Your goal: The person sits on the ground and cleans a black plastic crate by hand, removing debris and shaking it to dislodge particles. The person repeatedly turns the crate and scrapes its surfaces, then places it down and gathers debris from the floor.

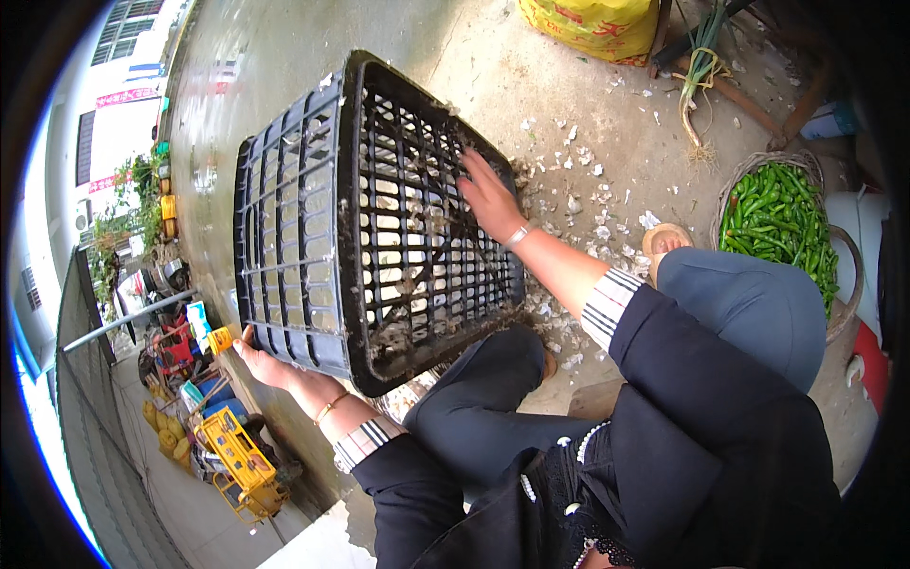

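A black plastic lattice crate (295, 213) is tilted up before me, with its thick-rimmed side turned towards me. Dusty bits and dry skins cling to its grid and rim. My left hand (266, 366) grips the crate's lower left edge, the thumb showing on the outer side. Against the grid framed by the rim lies my right hand (490, 199), fingers stretched out and holding nothing. Whether its fingertips press on the bars is hard to tell. Papery white scraps like garlic skins (601, 231) are strewn over the concrete beyond the crate.
Green chilli peppers (775, 213) fill a wicker basket (721, 206) by my right knee. A tied bunch of green onions (700, 75) lies near a yellow bag (597, 28). Further off at left stand a yellow metal-framed machine (238, 462) and a metal pole (128, 320).
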### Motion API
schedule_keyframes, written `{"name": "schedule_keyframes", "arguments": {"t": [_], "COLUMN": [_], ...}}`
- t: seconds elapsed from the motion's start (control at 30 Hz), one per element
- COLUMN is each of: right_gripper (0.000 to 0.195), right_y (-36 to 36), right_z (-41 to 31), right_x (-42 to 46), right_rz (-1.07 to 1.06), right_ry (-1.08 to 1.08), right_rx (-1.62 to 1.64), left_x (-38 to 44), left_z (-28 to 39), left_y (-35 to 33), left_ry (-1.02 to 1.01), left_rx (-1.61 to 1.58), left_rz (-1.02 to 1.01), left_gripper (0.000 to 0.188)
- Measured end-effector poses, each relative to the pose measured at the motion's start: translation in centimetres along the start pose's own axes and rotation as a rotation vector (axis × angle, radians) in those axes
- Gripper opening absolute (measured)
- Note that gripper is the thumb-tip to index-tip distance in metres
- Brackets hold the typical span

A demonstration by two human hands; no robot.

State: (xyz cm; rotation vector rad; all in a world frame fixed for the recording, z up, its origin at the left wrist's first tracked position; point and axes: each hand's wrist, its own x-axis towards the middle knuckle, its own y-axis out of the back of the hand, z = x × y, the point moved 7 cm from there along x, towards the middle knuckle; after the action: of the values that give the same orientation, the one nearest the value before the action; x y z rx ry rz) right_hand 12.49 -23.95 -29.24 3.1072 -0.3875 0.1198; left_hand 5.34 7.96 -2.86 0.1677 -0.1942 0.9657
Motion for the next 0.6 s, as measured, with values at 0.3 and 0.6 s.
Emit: {"name": "schedule_keyframes", "arguments": {"t": [0.3, 0.6], "right_gripper": [0.064, 0.04], "right_y": [-2.4, 1.6], "right_z": [-15.8, 4.3], "right_x": [-10.2, -12.5], "right_rz": [-0.263, -0.633], "right_ry": [0.461, 0.274], "right_rx": [0.121, -0.281], "left_x": [0.2, 2.4], "left_z": [-0.8, -2.4], "left_y": [0.2, 1.6], "left_ry": [0.039, 0.027], "left_rx": [-0.025, -0.01], "left_rz": [0.015, -0.044], "left_gripper": [0.034, 0.037]}}
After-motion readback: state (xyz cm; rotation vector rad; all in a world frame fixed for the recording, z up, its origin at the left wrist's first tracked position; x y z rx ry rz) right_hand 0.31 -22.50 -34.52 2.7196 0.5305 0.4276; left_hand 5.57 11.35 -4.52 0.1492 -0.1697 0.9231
